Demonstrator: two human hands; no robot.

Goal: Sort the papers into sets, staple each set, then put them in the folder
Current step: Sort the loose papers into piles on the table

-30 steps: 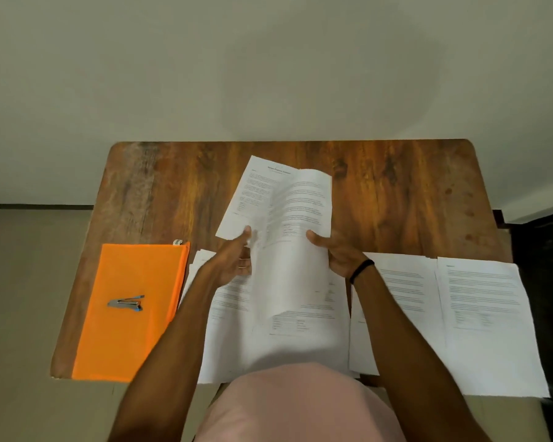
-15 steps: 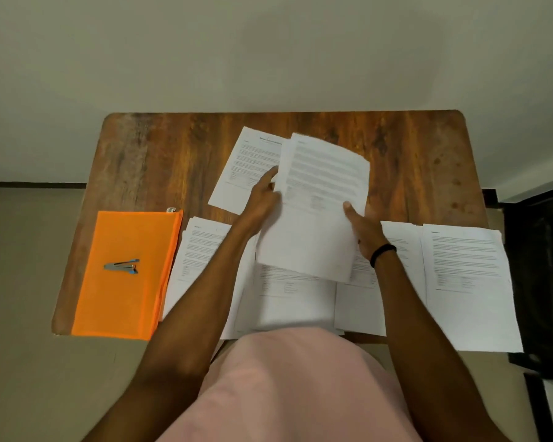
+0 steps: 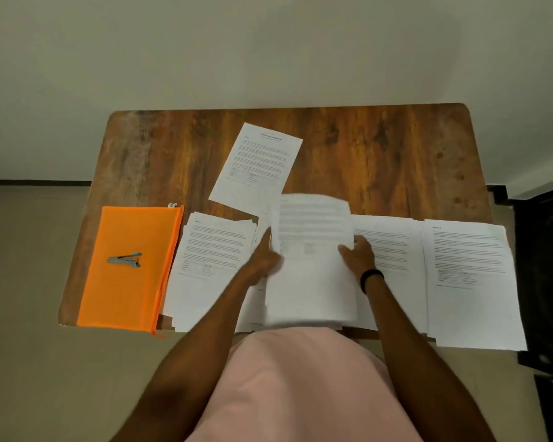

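Asker: what lies about on the bench (image 3: 380, 148)?

Watcher: At its near left corner an orange folder (image 3: 118, 301) lies flat, with a small blue-and-grey stapler (image 3: 125, 260) on top of it. Just beside the folder is a left stack (image 3: 211, 250) of printed pages. Right of the middle lie an inner right stack (image 3: 393, 250) and, touching it, an outer right stack (image 3: 470, 282) that overhangs the near edge. Farther back a single sheet (image 3: 256, 167) lies alone, skewed.

Asker: Anything in the way?

Watcher: The held paper (image 3: 313, 266) hides most of a middle stack (image 3: 253, 314); only a strip shows between the left forearm and that paper. A pink garment (image 3: 300, 378) fills the foreground. A dark piece of furniture (image 3: 546, 266) stands off the bench's right end.

Asker: And the hands?

Watcher: Both bare arms reach forward. The right hand (image 3: 358, 256), a black band (image 3: 371, 277) on its wrist, is at the paper's right edge, thumb across the printed face, fingers behind it: that grip is clamped on the paper. The left hand (image 3: 262, 263) is at the left edge, one digit pointing up along it. It is smeared by blur, so I cannot tell whether its grip pinches or merely touches.

Asker: Where is the paper itself?

Watcher: Raised over the middle stack, between the two hands, print toward the person, top edge curling. I cannot count its sheets.
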